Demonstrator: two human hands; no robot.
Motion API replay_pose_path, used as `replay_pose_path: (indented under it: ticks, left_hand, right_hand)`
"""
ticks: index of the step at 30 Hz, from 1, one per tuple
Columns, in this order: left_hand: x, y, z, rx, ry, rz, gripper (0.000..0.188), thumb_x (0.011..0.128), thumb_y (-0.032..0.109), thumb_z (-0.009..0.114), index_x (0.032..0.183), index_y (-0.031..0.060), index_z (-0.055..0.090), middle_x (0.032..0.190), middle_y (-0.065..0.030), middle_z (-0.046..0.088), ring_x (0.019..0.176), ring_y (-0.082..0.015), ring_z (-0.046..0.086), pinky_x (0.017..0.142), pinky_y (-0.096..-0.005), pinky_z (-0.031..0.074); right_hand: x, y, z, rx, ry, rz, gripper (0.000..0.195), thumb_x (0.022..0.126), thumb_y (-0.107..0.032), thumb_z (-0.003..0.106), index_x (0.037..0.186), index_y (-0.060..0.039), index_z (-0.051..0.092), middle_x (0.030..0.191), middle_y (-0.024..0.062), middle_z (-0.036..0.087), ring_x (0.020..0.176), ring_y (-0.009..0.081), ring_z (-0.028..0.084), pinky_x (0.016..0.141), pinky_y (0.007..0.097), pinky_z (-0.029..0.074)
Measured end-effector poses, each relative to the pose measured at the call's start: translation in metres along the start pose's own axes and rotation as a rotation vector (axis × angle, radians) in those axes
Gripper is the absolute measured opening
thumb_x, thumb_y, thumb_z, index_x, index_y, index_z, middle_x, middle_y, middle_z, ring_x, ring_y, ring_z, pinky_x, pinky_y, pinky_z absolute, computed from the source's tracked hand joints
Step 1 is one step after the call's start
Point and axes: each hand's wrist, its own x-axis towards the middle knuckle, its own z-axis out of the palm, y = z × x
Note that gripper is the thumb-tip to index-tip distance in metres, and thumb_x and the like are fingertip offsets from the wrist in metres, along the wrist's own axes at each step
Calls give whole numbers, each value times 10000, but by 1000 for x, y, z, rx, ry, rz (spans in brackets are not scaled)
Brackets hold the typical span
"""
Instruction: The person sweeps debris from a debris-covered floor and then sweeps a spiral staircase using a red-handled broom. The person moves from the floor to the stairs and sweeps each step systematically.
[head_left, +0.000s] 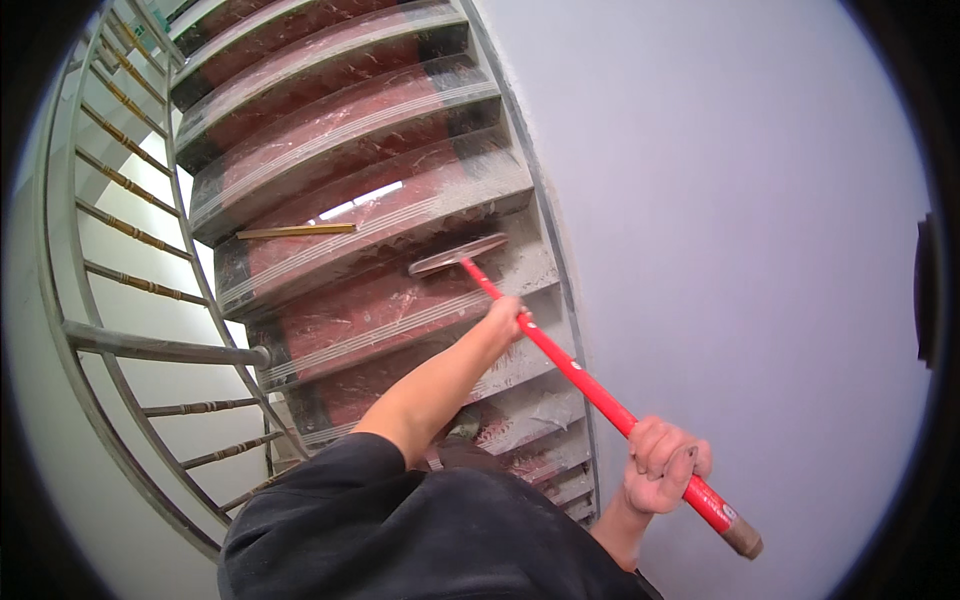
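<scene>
A long red pole (566, 364) belongs to a floor-cleaning tool. Its wide, narrow head (457, 255) is blurred and appears to be on a dusty stair tread, close to the riser; whether it is a squeegee or a broom I cannot tell. My left hand (510, 318) grips the pole partway down, toward the head. Higher up, my right hand (664, 465) is wrapped around the pole near its worn butt end. Red and black polished stone covers the stairs (352, 330), with pale dust thickest toward the wall side.
A metal railing (165, 345) with turned balusters runs along the left. On the right is a plain pale wall (720, 210). One gold-coloured strip (296, 232) lies on a tread above the tool's head. Dusty steps (547, 450) continue downward beside my body.
</scene>
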Motion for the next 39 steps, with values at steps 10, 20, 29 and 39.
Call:
replay_pose_path:
  ticks: [10,20,29,39]
  left_hand:
    - [-177,-5,12,-197,-345,-273,80,769,9,404,784,26,328,584,-51,376,486,-149,408,501,-330,418]
    - [-144,210,19,-380,-383,19,95,775,21,401,758,43,311,536,-24,333,432,-135,370,386,-252,353]
    - [-141,185,61,-161,-311,3,72,760,70,398,716,64,341,522,-44,365,444,-165,385,409,-304,357]
    - [-225,193,94,-258,-453,-370,81,730,6,403,700,46,338,561,-67,379,492,-190,398,492,-362,386]
  right_hand:
    - [50,-109,31,80,-85,-164,229,760,-38,377,560,-98,282,435,-29,261,325,49,188,341,182,192]
    - [95,3,104,-683,-8,-419,211,744,-45,383,564,-94,284,432,-26,280,341,70,198,355,201,220]
    - [169,2,218,-154,-82,71,199,826,-124,318,631,-85,324,426,-29,321,331,58,262,385,214,293]
    - [243,-62,277,-198,-243,-58,241,819,-98,356,583,-85,310,407,-31,319,316,46,270,346,163,279]
